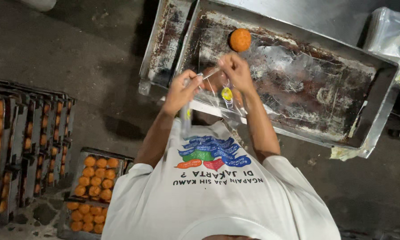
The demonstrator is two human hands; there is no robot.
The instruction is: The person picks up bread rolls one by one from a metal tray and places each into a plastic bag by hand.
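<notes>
My left hand [180, 91] and my right hand [235, 71] are raised together over the near edge of a large worn metal tray [378, 129]. Both pinch the top of a small clear plastic bag [215, 95] that bears a round yellow sticker [226, 94]. Something orange shows faintly through the bag between the hands. A clear plastic strip [185, 120] hangs down from my left hand. One round orange breaded ball [240, 40] lies alone on the tray, just beyond my right hand.
A second stained metal tray [164, 40] leans beside the large one. Clear boxes filled with several orange balls [95, 178] sit on the dark floor at lower left, next to rows of packed boxes [13, 146]. Loose plastic bags [391, 31] lie at upper right.
</notes>
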